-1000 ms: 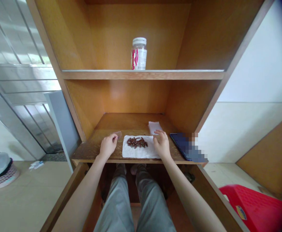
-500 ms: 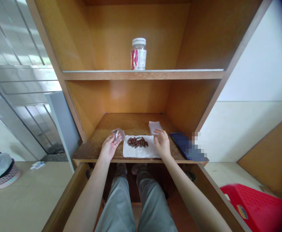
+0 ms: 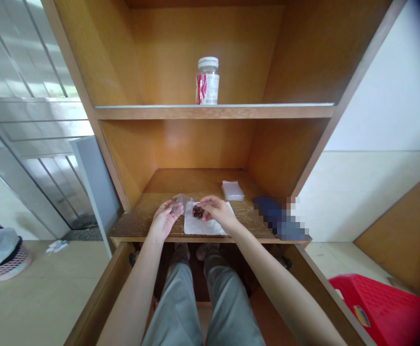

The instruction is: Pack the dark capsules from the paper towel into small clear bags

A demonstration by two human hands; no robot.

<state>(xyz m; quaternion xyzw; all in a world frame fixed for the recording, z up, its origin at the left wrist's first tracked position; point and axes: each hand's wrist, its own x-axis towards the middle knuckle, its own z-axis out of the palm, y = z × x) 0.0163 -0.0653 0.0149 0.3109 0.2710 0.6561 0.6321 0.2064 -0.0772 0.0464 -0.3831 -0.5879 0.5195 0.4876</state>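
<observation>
A small clear plastic bag [image 3: 181, 202] is pinched between the thumb and fingers of my left hand [image 3: 166, 220], at the left side of a white paper towel [image 3: 195, 229]. On the towel lies a pile of small, shiny, reddish-brown pieces [image 3: 197, 212], too small to name for sure. My right hand [image 3: 217, 211] reaches in from the right over this pile, its fingers curled down and close together. Part of the pile is covered by that hand, and what its fingertips hold, if anything, is hidden. Behind the towel sits a stack of clear plastic bags [image 3: 233, 190].
A white-capped jar [image 3: 207, 81] stands on the upper shelf [image 3: 267, 111]. Right of the towel lies a dark blue, partly blurred object [image 3: 271, 211]. An open drawer [image 3: 104, 288] surrounds my legs. A red plastic stool or crate [image 3: 379, 302] and a basket [image 3: 6, 266] are on the floor.
My right hand has moved left, from beside the stack of bags to over the brown pile. In my left hand the clear bag has shifted slightly right.
</observation>
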